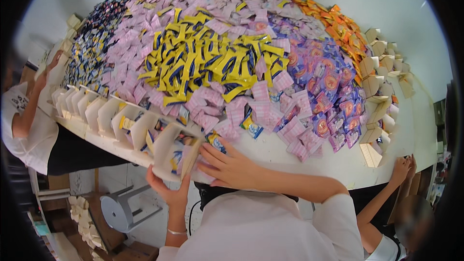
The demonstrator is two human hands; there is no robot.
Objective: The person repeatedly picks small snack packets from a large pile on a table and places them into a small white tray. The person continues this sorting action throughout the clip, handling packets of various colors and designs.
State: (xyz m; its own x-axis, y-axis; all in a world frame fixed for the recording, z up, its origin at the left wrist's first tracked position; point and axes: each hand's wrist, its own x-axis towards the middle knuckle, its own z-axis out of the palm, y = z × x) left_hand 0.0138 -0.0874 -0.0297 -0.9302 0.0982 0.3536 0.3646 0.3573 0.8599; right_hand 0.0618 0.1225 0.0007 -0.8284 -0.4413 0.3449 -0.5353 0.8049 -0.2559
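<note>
A cream paper carton (165, 144) with an open top stands at the near end of a row of similar cartons, several small snack packets showing inside it. My left hand (169, 192) grips its near lower edge, thumb and fingers apart around the corner. My right hand (233, 166) presses its fingers against the carton's right wall, their tips partly hidden. Just beyond the right hand's fingertips lies a blue-and-yellow packet (215, 141). Loose pink striped packets (231, 129) and another blue-and-yellow packet (251, 126) lie past that hand on the white table.
A large heap holds yellow-and-navy packets (193, 60), purple packets (324, 79), orange packets (345, 26) and dark small packets (99, 24). More cartons (377, 92) line the right side. Co-workers' hands (48, 65) are at the left and right edges. A grey stool (118, 211) stands below.
</note>
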